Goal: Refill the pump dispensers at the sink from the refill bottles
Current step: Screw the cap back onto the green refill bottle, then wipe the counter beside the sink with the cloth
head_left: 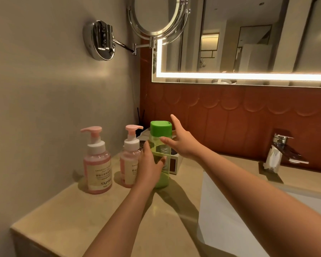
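Observation:
A green refill bottle (160, 143) with a green cap stands upright on the beige counter (93, 216). My left hand (149, 166) grips its lower body from the left. My right hand (181, 140) hovers beside the bottle's upper part with fingers spread; the thumb touches or nearly touches the bottle just under the cap. Two pink pump dispensers stand to the left: one (97, 162) near the wall, the other (129, 158) partly hidden behind my left hand. Both hold pink liquid.
A white sink basin (230, 219) lies to the right, with a chrome faucet (285, 147) and a crumpled tissue at the back. A small box (175, 164) stands behind the green bottle. A swing-arm mirror (156, 15) juts from the left wall above.

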Demonstrator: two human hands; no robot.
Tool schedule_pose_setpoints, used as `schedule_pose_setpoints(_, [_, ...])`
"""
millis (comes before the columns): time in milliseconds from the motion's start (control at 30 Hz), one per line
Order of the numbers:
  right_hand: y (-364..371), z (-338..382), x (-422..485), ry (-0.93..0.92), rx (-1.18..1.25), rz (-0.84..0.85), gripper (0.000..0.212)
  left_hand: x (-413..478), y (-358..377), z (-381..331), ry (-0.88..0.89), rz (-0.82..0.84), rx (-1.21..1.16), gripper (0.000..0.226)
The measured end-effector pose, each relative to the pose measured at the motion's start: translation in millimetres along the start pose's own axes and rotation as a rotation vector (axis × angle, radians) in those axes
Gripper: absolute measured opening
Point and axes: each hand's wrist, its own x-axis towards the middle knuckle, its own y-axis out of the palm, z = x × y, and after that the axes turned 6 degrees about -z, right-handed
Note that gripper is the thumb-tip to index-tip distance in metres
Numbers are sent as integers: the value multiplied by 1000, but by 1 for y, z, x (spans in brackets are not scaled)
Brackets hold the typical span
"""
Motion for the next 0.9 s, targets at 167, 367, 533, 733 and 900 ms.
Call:
schedule_pose_setpoints(167, [-8,-8,-21,61,-24,-54,82,-16,4,-6,-32,-32,-27,93])
schedule_pose_setpoints(367, [-41,-17,-69,69,5,-97,73,-42,0,-18,-38,-74,-7,86])
schedule_pose_setpoints(533, [-72,-27,-122,133,-64,6,61,-68,-6,-29,-51,-116,-76,83])
schedule_pose_setpoints(733, [-104,-37,-180,162,-206,132,35,-122,-1,-37,12,130,11,62])
schedule_pose_setpoints(900, [-130,-45,-239,197,-298,159,31,-180,7,-67,221,491,-10,31])
